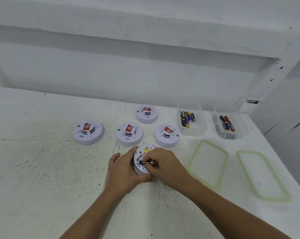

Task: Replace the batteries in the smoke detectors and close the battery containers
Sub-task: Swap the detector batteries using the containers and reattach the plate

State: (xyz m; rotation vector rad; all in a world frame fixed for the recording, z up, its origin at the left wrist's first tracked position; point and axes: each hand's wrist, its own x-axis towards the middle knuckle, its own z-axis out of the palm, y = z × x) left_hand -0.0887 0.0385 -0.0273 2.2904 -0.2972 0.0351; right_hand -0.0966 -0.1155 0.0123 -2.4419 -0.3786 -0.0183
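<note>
Smoke detectors are totalling five: four dome-up detectors [88, 131] [129, 134] [146, 113] [166, 135] and one flipped detector [141, 155]. Two clear containers [192, 131] [242, 125] are holding batteries [187, 119] [227, 124], count not resolving. Two green-rimmed lids [208, 163] [263, 176] are lying flat. One loose battery [150, 163] is being pinched.

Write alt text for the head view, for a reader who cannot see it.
A person's left hand grips an upturned smoke detector while the right hand pinches a battery at its open back. Four more detectors sit behind it; two battery tubs and two lids lie to the right.
</note>
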